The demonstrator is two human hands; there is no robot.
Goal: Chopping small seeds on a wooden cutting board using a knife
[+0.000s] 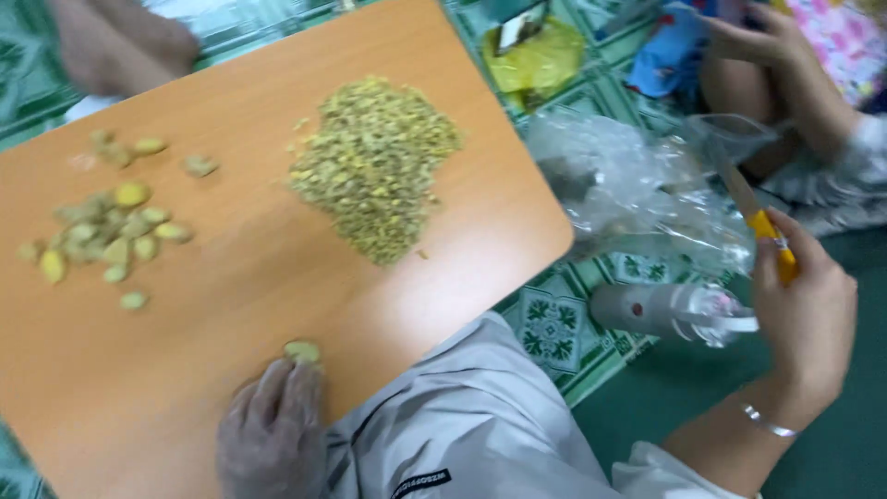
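My left hand (pixel 271 434), in a thin clear glove, rests on the near edge of an orange wooden board (pixel 231 277), fingertips touching a small pale yellow slice (pixel 302 351). My right hand (pixel 806 310) is off the board to the right, holding a knife with a yellow handle (pixel 771 242), blade pointing up and away. A heap of finely chopped yellow-green bits (pixel 374 164) lies on the far middle of the board. Several pale yellow slices (pixel 106 236) are scattered at the left.
Crumpled clear plastic bags (pixel 637 189) and a white bottle-like item (pixel 665 310) lie on the patterned green mat right of the board. Another person's hand (pixel 120 46) is at the top left; a second person's arm (pixel 795 74) is at the top right.
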